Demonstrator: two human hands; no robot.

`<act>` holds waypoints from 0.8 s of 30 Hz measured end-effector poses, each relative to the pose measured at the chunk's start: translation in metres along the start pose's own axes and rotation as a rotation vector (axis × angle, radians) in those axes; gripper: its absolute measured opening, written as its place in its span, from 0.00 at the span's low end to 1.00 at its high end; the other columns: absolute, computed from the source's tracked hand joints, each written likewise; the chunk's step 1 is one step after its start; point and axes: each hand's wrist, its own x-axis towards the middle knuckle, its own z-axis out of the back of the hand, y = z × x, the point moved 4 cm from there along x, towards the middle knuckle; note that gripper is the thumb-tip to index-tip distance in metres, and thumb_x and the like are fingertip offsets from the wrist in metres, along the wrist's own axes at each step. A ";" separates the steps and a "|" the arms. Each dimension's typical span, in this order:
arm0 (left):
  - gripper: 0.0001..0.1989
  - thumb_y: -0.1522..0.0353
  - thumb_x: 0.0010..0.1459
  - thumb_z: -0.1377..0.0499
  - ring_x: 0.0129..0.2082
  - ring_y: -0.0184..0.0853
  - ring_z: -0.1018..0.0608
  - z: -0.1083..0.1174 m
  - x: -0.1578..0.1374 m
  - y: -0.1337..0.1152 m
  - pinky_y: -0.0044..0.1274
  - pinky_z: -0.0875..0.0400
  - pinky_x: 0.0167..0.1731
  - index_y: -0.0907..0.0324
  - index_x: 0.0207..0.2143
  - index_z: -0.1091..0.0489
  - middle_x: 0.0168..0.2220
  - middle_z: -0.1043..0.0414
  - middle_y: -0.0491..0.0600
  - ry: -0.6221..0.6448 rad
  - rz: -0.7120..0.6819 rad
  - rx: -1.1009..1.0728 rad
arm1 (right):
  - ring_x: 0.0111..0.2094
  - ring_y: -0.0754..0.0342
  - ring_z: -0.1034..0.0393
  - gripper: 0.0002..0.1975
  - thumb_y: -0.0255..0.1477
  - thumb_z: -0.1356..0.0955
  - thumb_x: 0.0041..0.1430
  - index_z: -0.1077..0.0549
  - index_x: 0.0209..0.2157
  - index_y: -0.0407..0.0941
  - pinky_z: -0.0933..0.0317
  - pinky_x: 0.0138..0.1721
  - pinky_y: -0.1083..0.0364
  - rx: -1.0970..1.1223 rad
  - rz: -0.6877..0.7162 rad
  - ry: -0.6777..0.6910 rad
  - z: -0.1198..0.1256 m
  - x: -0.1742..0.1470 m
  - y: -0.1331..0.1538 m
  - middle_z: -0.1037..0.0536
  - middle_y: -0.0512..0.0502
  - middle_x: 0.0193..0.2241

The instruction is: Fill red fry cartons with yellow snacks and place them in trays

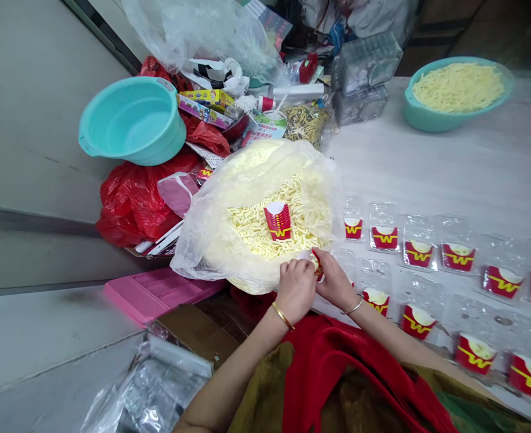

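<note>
My right hand [336,281] is closed round a small red fry carton [318,269] with yellow marking, at the near edge of a clear plastic bag [197,240]. Beside it, my left hand [296,290] has its fingers curled in against the carton; whatever they pinch is hidden. Pale yellow fry-shaped sticks [251,231] fill the open bag. A stack of nested red fry cartons [278,222] lies on top of the sticks.
Rows of clear blister packs with red cartons [418,254] cover the white table [382,162] at right. A turquoise basin of pale sticks [445,120] stands far right, another turquoise basin [132,123] at left. A pink tray [157,291] lies below red bags [132,201].
</note>
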 end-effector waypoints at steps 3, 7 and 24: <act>0.13 0.72 0.60 0.50 0.46 0.43 0.30 -0.015 -0.007 -0.020 0.36 0.37 0.45 0.61 0.46 0.34 0.46 0.31 0.56 -0.010 -0.023 0.059 | 0.54 0.47 0.39 0.29 0.21 0.38 0.55 0.45 0.59 0.44 0.41 0.56 0.43 0.026 -0.002 -0.046 0.007 -0.016 -0.003 0.33 0.38 0.52; 0.11 0.70 0.60 0.48 0.46 0.38 0.29 -0.027 -0.009 -0.035 0.30 0.35 0.44 0.59 0.45 0.34 0.46 0.31 0.53 -0.092 -0.032 -0.130 | 0.55 0.46 0.39 0.32 0.21 0.36 0.52 0.45 0.59 0.44 0.41 0.56 0.43 0.022 -0.018 -0.091 0.023 -0.037 -0.009 0.34 0.37 0.52; 0.13 0.73 0.58 0.50 0.40 0.37 0.27 -0.237 0.036 -0.325 0.31 0.35 0.43 0.58 0.36 0.25 0.39 0.29 0.53 0.370 -0.493 -0.098 | 0.52 0.46 0.37 0.26 0.22 0.41 0.59 0.41 0.59 0.46 0.40 0.53 0.40 -0.185 -0.572 -0.502 0.218 -0.276 -0.156 0.31 0.38 0.49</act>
